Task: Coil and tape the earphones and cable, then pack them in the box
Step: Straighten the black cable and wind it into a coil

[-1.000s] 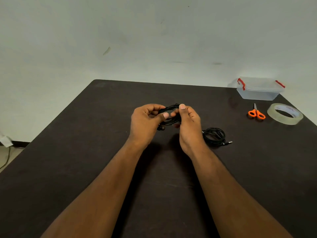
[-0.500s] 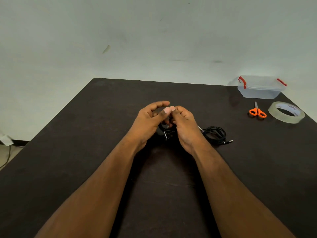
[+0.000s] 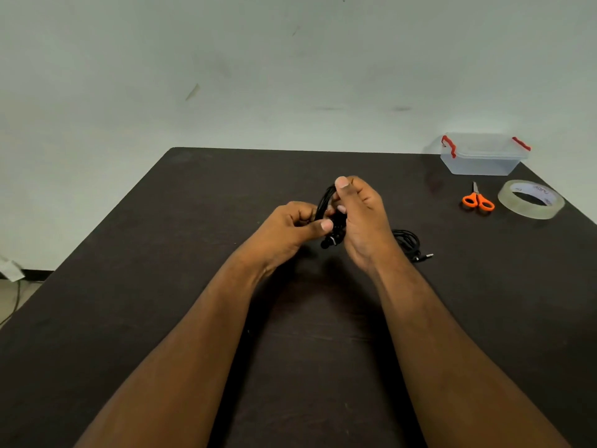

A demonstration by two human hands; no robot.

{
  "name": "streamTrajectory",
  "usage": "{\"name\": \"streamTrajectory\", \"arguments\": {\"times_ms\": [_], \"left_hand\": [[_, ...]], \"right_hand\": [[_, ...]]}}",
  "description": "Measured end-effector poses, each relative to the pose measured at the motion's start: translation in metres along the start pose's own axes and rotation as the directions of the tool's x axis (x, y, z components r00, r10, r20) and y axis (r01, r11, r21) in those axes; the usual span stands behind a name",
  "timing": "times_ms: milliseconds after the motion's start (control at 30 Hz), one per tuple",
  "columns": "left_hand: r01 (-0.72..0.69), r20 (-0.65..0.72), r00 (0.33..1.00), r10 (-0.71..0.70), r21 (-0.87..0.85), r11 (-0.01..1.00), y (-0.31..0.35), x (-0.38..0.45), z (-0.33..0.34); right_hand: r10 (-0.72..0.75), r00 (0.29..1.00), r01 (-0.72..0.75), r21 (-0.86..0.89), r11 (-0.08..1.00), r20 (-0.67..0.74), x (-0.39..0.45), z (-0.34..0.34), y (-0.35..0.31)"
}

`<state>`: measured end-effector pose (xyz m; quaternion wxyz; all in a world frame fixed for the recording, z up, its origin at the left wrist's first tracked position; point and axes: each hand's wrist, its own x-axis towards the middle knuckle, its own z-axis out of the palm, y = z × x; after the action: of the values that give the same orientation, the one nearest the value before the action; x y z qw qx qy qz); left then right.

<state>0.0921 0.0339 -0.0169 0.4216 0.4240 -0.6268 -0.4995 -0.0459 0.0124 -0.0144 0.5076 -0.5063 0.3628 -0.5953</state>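
Note:
Above the middle of the dark table (image 3: 161, 286), both hands hold a bundle of black earphones (image 3: 324, 202). My left hand (image 3: 290, 231) pinches the lower loops with thumb and curled fingers. My right hand (image 3: 361, 218) grips the top of the coil, thumb up; an earbud (image 3: 331, 242) hangs out below. A second black cable (image 3: 408, 242), coiled, lies on the table just right of my right wrist, its plug pointing right. The clear plastic box (image 3: 481, 156) with red clips stands shut at the far right corner.
Small orange-handled scissors (image 3: 477, 200) and a roll of clear tape (image 3: 529, 198) lie near the right edge, in front of the box. A pale wall stands behind the table's far edge.
The hands lowered toward the table with the earphones, then rose again. The right hand now sits higher on the coil, which has turned more upright. The other cable has not moved.

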Motion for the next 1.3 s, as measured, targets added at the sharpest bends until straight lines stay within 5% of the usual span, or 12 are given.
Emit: {"name": "streamTrajectory", "arguments": {"times_ms": [300, 433, 800, 933, 1067, 1133, 1200, 1233, 1300], "left_hand": [[-0.019, -0.211, 0.976, -0.056, -0.334, 0.943, 0.002, 0.001, 0.023], [0.053, -0.187, 0.978, -0.094, -0.215, 0.975, 0.008, -0.011, 0.022], [0.026, -0.275, 0.96, -0.053, -0.103, 0.994, 0.006, -0.055, 0.012], [-0.011, -0.361, 0.932, -0.007, -0.046, 0.999, 0.009, -0.062, 0.012], [-0.197, -0.381, 0.895, 0.233, 0.131, 0.972, 0.013, -0.068, -0.004], [-0.307, -0.203, 0.861, 0.465, 0.521, 0.796, 0.014, -0.07, -0.02], [-0.384, 0.143, 0.772, 0.62, 0.882, 0.274, 0.013, -0.069, -0.036], [-0.405, 0.305, 0.726, 0.616, 0.914, 0.026, 0.011, -0.069, -0.041], [-0.479, 0.544, 0.637, 0.546, 0.835, -0.272, 0.006, -0.07, -0.043]], "right_hand": [[0.088, 0.994, -0.058, 0.405, 0.913, -0.057, 0.0, 0.0, -0.009], [0.153, 0.976, -0.067, 0.457, 0.887, -0.154, 0.001, 0.002, -0.01], [0.206, 0.978, -0.207, 0.165, 0.964, 0.024, -0.024, 0.024, -0.016], [0.15, 0.987, -0.15, -0.006, 0.989, 0.058, -0.038, 0.02, -0.021], [0.004, 0.981, 0.065, -0.353, 0.933, 0.193, -0.044, 0.0, -0.021], [-0.079, 0.938, 0.239, -0.464, 0.853, 0.337, -0.044, -0.014, -0.021], [-0.089, 0.865, 0.385, -0.538, 0.75, 0.494, -0.046, -0.03, -0.02], [-0.078, 0.818, 0.467, -0.579, 0.668, 0.569, -0.047, -0.038, -0.018], [-0.067, 0.704, 0.678, -0.643, 0.356, 0.707, -0.048, -0.05, -0.016]]}}
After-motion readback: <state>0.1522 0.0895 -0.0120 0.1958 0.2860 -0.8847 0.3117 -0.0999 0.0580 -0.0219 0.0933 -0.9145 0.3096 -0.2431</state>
